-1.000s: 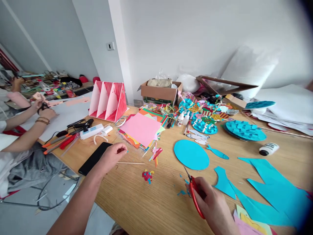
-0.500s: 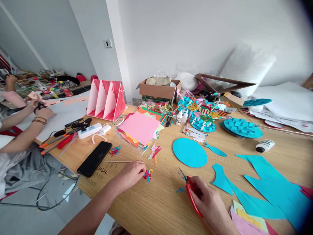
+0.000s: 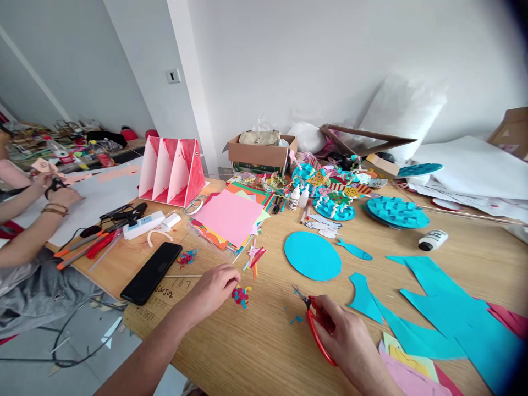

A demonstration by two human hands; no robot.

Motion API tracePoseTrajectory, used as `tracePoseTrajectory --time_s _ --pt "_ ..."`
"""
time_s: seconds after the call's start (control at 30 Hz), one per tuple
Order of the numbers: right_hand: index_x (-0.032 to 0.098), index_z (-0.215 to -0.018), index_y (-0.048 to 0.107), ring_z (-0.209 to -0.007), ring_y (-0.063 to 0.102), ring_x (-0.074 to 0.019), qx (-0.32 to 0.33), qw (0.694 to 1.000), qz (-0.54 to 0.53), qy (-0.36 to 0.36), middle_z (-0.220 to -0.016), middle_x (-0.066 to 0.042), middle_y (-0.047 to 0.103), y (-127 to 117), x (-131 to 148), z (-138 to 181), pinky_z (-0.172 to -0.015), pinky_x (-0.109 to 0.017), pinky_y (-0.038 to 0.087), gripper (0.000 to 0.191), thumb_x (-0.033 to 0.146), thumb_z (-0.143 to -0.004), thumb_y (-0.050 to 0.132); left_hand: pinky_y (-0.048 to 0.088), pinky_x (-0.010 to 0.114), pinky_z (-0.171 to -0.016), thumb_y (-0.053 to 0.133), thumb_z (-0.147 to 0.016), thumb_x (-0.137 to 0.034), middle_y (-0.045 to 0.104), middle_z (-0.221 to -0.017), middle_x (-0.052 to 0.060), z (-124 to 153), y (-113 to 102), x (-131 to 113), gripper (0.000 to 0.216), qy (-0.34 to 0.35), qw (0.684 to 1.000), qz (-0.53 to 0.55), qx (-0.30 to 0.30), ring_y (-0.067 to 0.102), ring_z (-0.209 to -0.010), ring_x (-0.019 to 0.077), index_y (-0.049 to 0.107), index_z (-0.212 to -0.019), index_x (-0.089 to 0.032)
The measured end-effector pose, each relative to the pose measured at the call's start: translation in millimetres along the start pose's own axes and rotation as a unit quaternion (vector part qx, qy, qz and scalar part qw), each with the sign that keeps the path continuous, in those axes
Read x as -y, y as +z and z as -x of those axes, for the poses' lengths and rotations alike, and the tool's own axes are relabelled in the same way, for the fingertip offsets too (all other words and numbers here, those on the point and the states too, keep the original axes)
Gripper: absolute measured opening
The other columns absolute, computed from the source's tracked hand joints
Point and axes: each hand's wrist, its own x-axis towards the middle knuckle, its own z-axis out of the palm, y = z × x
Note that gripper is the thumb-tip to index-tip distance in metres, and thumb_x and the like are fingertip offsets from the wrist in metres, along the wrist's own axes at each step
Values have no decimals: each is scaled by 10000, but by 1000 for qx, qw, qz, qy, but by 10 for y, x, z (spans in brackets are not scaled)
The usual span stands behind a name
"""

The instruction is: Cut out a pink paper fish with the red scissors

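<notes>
My left hand (image 3: 216, 289) hovers at or just over the table, thumb and fingertips pinched together beside a small pile of red, yellow and blue paper scraps (image 3: 240, 297). Whatever lies between those fingertips is too small or hidden to name. In my right hand (image 3: 350, 344) is a pair of red-handled scissors (image 3: 320, 346), blades pointing away and slightly parted. Tiny blue snippets (image 3: 296, 319) lie by the blades. Beyond them rest a blue oval (image 3: 312, 256) and a blue paper fish (image 3: 355, 250). Cut blue sheets (image 3: 437, 300) spread out to the right.
A black phone (image 3: 152, 273), a stack of coloured paper (image 3: 231, 214) and paper strips (image 3: 256, 258) lie on the left. Glue bottles (image 3: 294, 198) and decorated blue discs (image 3: 398, 212) stand farther back. A white bottle (image 3: 433, 240) lies sideways. At far left, another person's hands (image 3: 61, 195) hold scissors.
The view has turned slightly right, so everything sits farther left in the picture. My left hand keeps its pinch by the scraps, and the scissors stay in my right hand.
</notes>
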Motion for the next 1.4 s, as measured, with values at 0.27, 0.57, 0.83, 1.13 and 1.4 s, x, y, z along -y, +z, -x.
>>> tracePoseTrajectory --time_s 0.27,0.57,0.83,1.13,1.4 --pt "230 -682 458 -450 523 -142 12 999 -39 16 -510 18 567 -10 29 -3 -443 -216 369 135 259 -812 438 396 229 -736 410 -810 -128 627 -831 20 -83 114 -141 212 64 998 15 -9 562 -800 146 606 -807 -208" --pt "223 -647 411 -448 431 -118 -15 993 -110 49 -510 41 491 -70 200 -17 -437 -201 332 163 258 -805 432 443 252 -746 434 -816 -215 609 -884 51 -347 319 -518 200 60 961 268 7 569 -820 148 567 -958 -172" --pt "213 -649 424 -439 402 -106 -27 993 -107 38 -504 45 478 -12 217 -38 -421 -192 319 151 234 -798 441 447 279 -743 486 -670 -53 561 -935 48 -430 447 -823 357 35 830 537 151 539 -872 151 550 -1003 -166" --pt "194 -730 505 -473 515 -135 -63 998 -15 19 -545 8 573 -26 176 -9 -457 -206 342 80 186 -782 444 404 252 -773 597 -699 -180 535 -907 28 -451 401 -778 218 90 854 502 101 507 -871 138 520 -903 -168" --pt "168 -821 585 -659 606 -208 -96 991 86 -22 -731 -72 658 -40 145 -28 -547 -254 381 114 177 -750 496 356 193 -552 492 -702 -165 437 -628 -45 -508 556 -865 42 43 937 346 -4 428 -595 87 456 -684 -175"
